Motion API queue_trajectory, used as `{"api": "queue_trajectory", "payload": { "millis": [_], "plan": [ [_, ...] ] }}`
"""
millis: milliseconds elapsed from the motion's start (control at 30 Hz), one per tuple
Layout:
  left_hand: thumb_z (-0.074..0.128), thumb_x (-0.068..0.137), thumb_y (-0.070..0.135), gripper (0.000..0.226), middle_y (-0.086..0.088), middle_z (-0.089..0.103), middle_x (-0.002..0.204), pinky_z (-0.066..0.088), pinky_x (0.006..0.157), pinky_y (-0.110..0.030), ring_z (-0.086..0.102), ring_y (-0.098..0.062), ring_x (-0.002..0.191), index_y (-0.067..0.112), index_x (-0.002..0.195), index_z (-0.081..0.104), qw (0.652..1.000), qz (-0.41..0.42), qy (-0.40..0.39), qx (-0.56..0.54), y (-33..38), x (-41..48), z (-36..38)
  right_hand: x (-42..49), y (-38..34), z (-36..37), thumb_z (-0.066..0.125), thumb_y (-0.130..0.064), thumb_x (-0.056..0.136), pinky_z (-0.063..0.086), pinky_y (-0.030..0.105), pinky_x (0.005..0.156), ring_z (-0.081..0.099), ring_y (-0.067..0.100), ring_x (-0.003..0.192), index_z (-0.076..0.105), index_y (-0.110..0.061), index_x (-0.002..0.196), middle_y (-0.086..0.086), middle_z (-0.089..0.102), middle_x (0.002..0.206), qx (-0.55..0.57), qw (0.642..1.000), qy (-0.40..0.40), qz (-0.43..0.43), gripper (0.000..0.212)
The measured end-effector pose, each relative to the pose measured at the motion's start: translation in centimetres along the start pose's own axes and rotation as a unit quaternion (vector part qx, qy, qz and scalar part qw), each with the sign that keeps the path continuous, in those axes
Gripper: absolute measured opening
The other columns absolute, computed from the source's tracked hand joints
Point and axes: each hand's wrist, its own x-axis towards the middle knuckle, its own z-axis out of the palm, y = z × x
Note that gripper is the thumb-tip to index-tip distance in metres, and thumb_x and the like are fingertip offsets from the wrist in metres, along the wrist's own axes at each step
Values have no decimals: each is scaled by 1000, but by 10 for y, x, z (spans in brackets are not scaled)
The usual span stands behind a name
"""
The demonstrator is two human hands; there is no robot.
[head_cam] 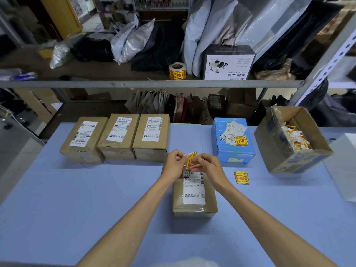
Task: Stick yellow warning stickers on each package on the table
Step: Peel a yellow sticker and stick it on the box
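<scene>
1. Counting first: beyond the fingers and to their right, the blue package [231,153] already wears a yellow label [240,141], so that one is done.
2. Beyond the fingers to their left, three brown boxes [118,136] stand in a row showing only white shipping labels; by my read, all three are left to do.
3. Directly beneath the fingers lies the near brown package [194,195], no yellow on it, likely next in line.
4. The left hand [174,161] and right hand [207,163] meet above it. Both sets of fingertips are closed in a tight pinch on one yellow warning sticker [191,160], which is curling and seems to be mid-peel.
5. Just right of the fingers, spare stickers [241,177] wait on the table [96,199].
</scene>
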Motion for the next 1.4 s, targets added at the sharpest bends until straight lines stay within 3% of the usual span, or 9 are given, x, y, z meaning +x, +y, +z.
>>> {"api": "queue_trajectory", "payload": {
  "millis": [100, 200, 333, 633, 867, 1000, 1100, 1267, 1400],
  "plan": [
    [64, 90, 21, 18, -6, 70, 78, 57, 74, -37, 70, -24, 77, 18, 75, 55, 999, 21, 10, 37, 1, -3, 1, 0, 1, 3, 62, -24, 92, 59, 31, 75, 72, 26, 79, 66, 2, 91, 17, 72, 82, -28, 999, 17, -4, 26],
    [65, 88, 21, 18, 1, 68, 74, 47, 60, -18, 64, -11, 68, 20, 73, 56, 997, 41, 15, 69, 2, -4, 3, 1, 0, 4, 68, -22, 88, 58, 28, 69, 72, 21, 73, 66, 0, 85, 12, 72, 76, -57, 997, 43, -11, 22],
    [63, 89, 19, 17, -2, 66, 74, 53, 70, -37, 63, -18, 70, 18, 74, 56, 998, 36, 11, 54, 1, -1, 4, 2, 0, 2, 58, 0, 90, 60, 31, 70, 72, 27, 73, 62, 3, 84, 21, 70, 79, -49, 998, 46, 8, 8],
    [37, 99, 20, 10, -7, 53, 94, 43, 71, -36, 51, -21, 81, 13, 100, 43, 997, -20, 71, 5, 9, 5, 4, 4, 1, -2, 56, 1, 88, 60, 33, 71, 72, 29, 74, 61, -2, 79, 19, 69, 77, -87, 994, 60, 20, 11],
    [34, 101, 6, 17, 0, 53, 93, 42, 47, -9, 51, -5, 68, 13, 104, 49, 993, 8, 117, -16, 12, 1, -2, 3, 1, -3, 55, 2, 89, 58, 25, 65, 71, 23, 68, 58, -2, 78, 13, 69, 74, -93, 993, 63, 27, 12],
    [40, 94, 3, 20, 3, 59, 84, 47, 59, -23, 56, -15, 72, 14, 88, 56, 987, 1, 157, -25, 7, 6, -10, 2, 2, -7, 55, -1, 90, 59, 28, 68, 72, 23, 71, 58, -6, 76, 13, 71, 78, -94, 992, 74, 40, 15],
    [44, 93, 11, 22, 2, 56, 71, 38, 61, -28, 49, -16, 68, 16, 76, 58, 986, -25, 160, -27, 6, 6, -13, 3, 1, -8, 56, -1, 90, 59, 25, 65, 72, 21, 71, 57, -6, 76, 15, 72, 81, -97, 992, 67, 39, 15],
    [57, 91, 29, 27, 4, 50, 63, 35, 58, -29, 43, -12, 60, 18, 68, 49, 993, -21, 114, -8, 5, 4, -10, 3, 1, -5, 56, -1, 90, 59, 29, 69, 72, 22, 70, 58, -7, 75, 13, 71, 78, -102, 992, 73, 32, 15],
    [48, 98, 36, 35, 2, 50, 61, 44, 62, -33, 48, -13, 58, 15, 70, 48, 999, -13, 43, -12, 4, 2, -7, 3, 2, -3, 56, -2, 89, 59, 31, 71, 72, 23, 71, 59, -9, 75, 13, 71, 77, -110, 991, 77, 28, 16]
  ]
}}
